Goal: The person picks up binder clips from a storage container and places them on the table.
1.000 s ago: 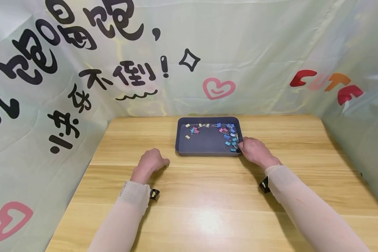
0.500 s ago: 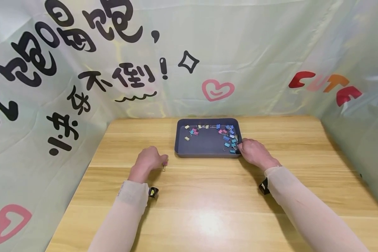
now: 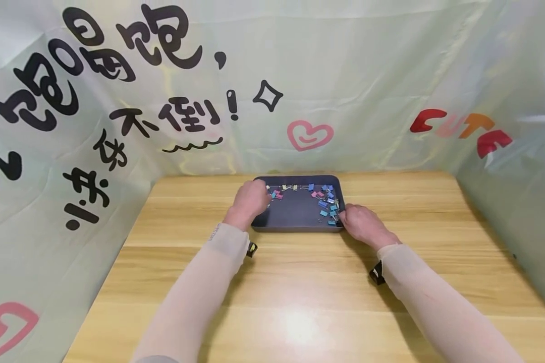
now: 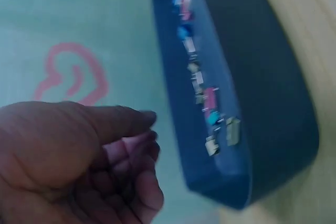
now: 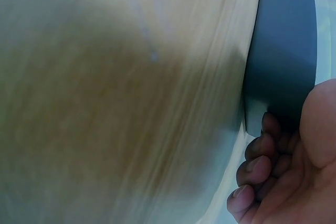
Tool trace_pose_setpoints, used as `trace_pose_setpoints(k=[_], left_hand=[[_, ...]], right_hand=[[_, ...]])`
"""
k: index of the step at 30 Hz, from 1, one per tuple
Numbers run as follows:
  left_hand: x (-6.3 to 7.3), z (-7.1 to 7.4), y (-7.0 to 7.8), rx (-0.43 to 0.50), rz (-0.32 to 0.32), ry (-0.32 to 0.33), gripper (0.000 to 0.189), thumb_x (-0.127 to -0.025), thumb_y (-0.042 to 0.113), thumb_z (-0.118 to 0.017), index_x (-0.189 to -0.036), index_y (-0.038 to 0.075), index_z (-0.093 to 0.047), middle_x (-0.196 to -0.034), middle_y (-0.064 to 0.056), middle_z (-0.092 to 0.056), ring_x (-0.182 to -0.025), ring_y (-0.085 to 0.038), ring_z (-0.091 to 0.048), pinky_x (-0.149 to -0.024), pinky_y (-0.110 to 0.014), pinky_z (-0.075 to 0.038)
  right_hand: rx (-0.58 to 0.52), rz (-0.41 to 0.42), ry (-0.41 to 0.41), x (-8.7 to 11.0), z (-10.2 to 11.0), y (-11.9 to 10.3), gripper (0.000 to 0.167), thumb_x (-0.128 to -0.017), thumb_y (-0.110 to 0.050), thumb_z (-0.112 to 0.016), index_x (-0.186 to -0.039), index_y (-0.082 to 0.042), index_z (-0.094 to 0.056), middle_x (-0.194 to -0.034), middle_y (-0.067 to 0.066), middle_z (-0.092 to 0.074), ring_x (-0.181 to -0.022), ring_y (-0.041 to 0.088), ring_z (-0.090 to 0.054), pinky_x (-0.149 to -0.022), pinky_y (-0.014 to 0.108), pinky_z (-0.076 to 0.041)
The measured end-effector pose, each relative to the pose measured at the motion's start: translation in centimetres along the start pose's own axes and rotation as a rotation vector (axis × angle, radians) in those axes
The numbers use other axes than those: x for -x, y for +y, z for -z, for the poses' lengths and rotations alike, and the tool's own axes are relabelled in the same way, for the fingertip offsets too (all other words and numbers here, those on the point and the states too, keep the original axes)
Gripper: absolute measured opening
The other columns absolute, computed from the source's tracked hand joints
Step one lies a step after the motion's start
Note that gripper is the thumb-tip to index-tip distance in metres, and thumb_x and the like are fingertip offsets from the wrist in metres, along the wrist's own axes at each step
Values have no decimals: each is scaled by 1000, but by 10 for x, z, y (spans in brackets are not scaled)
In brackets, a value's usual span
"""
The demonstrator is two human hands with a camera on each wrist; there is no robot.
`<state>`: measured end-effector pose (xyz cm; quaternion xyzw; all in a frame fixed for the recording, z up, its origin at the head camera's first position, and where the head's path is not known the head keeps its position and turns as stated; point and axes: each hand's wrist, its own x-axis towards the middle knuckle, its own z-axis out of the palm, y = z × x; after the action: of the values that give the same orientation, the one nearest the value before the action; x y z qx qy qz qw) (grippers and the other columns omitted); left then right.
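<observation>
A dark blue-grey tray [image 3: 295, 228] sits toward the back of the wooden table, with small binder clips along its back and right sides. My left hand [image 3: 250, 198] is over the tray's left end. In the left wrist view its thumb and forefinger tips come close together in a pinch, and the pink binder clip seen there half a second ago is hidden by the fingers. At the tray's right front corner my right hand [image 3: 362, 222] grips the rim, fingers curled against the outer wall [image 5: 281, 51]. Blue clips [image 3: 322, 203] lie close to that hand.
Yellow clips [image 3: 295, 187] and pink clips [image 3: 278, 195] lie at the tray's back and left. A printed cloth [image 3: 368, 101] rises behind the table's back edge and on both sides.
My left hand lifted a pink binder clip off the table, then moved right and away from me to the tray's left end. The right hand stays at the tray's corner.
</observation>
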<state>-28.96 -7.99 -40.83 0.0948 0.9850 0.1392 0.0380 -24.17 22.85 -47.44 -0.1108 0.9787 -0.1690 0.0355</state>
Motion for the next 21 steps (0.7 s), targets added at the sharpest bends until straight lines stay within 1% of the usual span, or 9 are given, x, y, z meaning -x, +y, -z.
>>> trace_pose_setpoints(k=[2,4,6,8,11,17,21], left_hand=[[-11,-8,6,-24,-27,-11,21,-104,14,-60,-87,8,-71,-91,-8,-74,-84,-25,-69,-81,-43,-60],[-21,-15,11,-54,-48,-20,19,-104,13,-60,-90,9,-72,-96,-8,-75,-89,-25,-71,-85,-43,-60],[-29,-21,14,-91,-69,-35,18,-105,15,-61,-92,11,-73,-100,-8,-76,-95,-25,-72,-88,-43,-60],[-33,-26,14,-117,-79,-55,18,-105,17,-62,-92,11,-74,-102,-8,-76,-98,-26,-73,-89,-43,-60],[-36,-32,14,-155,-95,-81,19,-106,19,-61,-94,11,-75,-105,-9,-77,-100,-26,-73,-90,-42,-60],[-37,-39,14,-181,-116,-107,21,-108,19,-58,-102,9,-76,-108,-8,-77,-101,-24,-72,-92,-40,-59],[-36,-41,14,-206,-157,-121,20,-108,15,-57,-104,11,-76,-110,-7,-77,-105,-24,-72,-96,-39,-58]], right_hand=[[-1,-3,2,0,-1,0,29,-107,-16,-41,-86,-3,-57,-81,15,-61,-76,31,-58,-85,58,-56],[2,-5,2,-1,-1,1,30,-107,-16,-40,-86,-3,-57,-81,15,-61,-76,31,-58,-85,58,-56],[5,-4,2,-1,-1,2,30,-107,-16,-40,-86,-3,-57,-81,15,-60,-76,31,-58,-85,59,-56],[9,0,1,-1,-2,1,30,-107,-16,-40,-85,-4,-56,-80,14,-60,-75,31,-58,-85,59,-57],[14,7,3,0,-2,0,29,-107,-16,-41,-84,-4,-55,-79,13,-59,-74,30,-57,-83,59,-57],[15,8,13,0,-2,-1,30,-107,-16,-41,-84,-4,-55,-78,14,-59,-74,31,-58,-83,59,-57],[14,5,15,0,-2,0,30,-107,-16,-41,-84,-4,-56,-79,14,-60,-75,31,-59,-84,59,-57]])
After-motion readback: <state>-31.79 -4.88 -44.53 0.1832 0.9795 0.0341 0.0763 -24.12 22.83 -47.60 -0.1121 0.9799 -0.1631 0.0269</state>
